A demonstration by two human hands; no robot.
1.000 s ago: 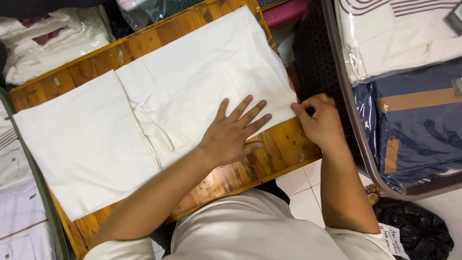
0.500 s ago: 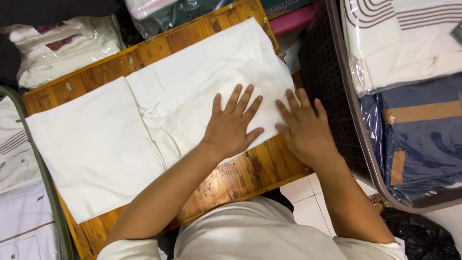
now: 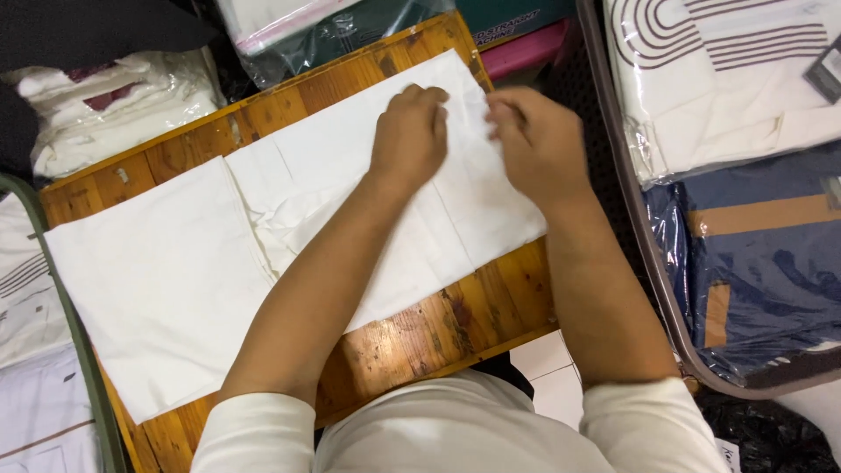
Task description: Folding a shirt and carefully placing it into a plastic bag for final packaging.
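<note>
Cloth (image 3: 289, 236) lies under both hands, apparently pinched.

white cloth (image 3: 175, 289) on wooden table (image 3: 455, 324)

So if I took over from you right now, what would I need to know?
Left hand: resting on the white garment, fingers curled near its far edge.
Right hand: beside the left, pinching cloth at the same edge.
The garment lies flat on the wooden table, partly folded, with creases showing.
Bagged clothes sit to the right.
Left to do: the fold at the far edge isn't finished.
</note>
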